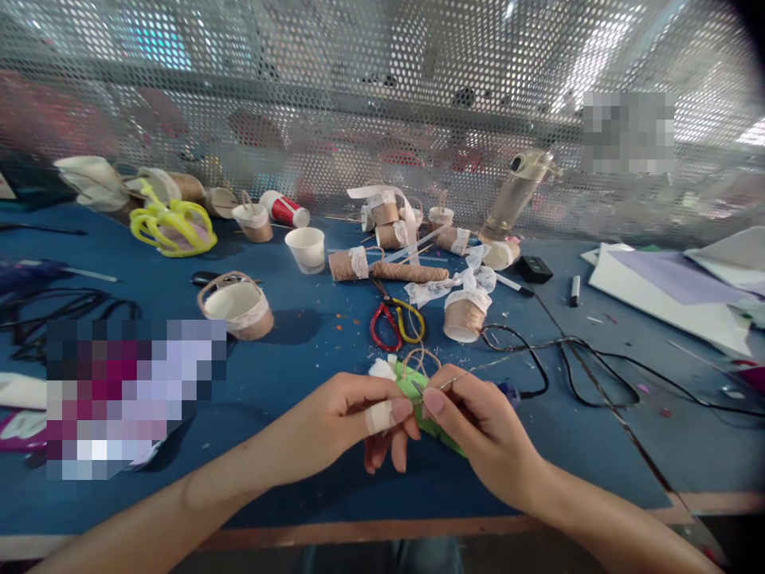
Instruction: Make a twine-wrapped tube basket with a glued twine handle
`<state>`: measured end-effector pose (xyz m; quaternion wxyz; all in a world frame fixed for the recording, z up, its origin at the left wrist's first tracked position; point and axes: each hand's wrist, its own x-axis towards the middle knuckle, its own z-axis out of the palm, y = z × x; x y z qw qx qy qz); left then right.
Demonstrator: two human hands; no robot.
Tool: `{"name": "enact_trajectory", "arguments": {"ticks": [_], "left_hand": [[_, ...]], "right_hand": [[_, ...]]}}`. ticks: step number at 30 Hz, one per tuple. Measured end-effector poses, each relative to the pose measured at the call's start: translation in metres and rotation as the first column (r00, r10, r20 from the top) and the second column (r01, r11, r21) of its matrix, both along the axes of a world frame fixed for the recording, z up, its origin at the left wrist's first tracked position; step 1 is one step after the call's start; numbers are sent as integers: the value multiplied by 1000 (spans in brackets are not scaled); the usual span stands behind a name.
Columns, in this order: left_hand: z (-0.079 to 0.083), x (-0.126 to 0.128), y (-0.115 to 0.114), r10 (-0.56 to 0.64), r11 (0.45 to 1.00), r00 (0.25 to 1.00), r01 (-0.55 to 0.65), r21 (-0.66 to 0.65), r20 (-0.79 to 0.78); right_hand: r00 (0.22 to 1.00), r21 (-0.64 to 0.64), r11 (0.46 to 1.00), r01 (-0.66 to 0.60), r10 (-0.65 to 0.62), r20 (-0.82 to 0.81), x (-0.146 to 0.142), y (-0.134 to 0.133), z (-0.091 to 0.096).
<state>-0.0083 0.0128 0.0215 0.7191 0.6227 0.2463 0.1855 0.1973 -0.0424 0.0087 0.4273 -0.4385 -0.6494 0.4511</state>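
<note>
Near the table's front edge, my left hand [352, 414] pinches thin brown twine [423, 357] between thumb and forefinger, a pale bandage around its thumb. Close beside it, my right hand [484, 426] is closed on the same twine, and a small loop rises above the fingers. What lies between the fingertips is partly hidden. Under both hands is a bright green glue gun-like object [442, 437], mostly covered, with a white fluffy piece [381, 368] at its upper left. Scissors [398, 323] with one red and one yellow handle lie just beyond my hands.
Twine-wrapped cups [464, 317] with lace stand about, one bigger with a handle [239, 307]. A twine roll [409, 273], a white paper cup [306, 249] and a bottle [517, 191] are farther back. A black cable [574, 375] crosses the right; paper sheets [663, 287] lie there.
</note>
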Motion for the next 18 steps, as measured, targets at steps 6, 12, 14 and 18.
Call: {"name": "enact_trajectory", "arguments": {"ticks": [6,12,14,18], "left_hand": [[2,1,1,109,993,994,-108,-49,15],[4,-1,-2,128,987,992,-129,100,13],[5,-1,-3,131,981,991,-130,146,5],[3,0,-4,134,971,991,-128,201,-15]], "right_hand": [[1000,-4,1000,-3,3,-3,0,-1,2],[997,32,997,72,-72,-17,-1,-5,0],[994,15,994,104,-103,-26,-3,-5,0],[989,59,987,147,-146,-11,-6,-6,1]]}}
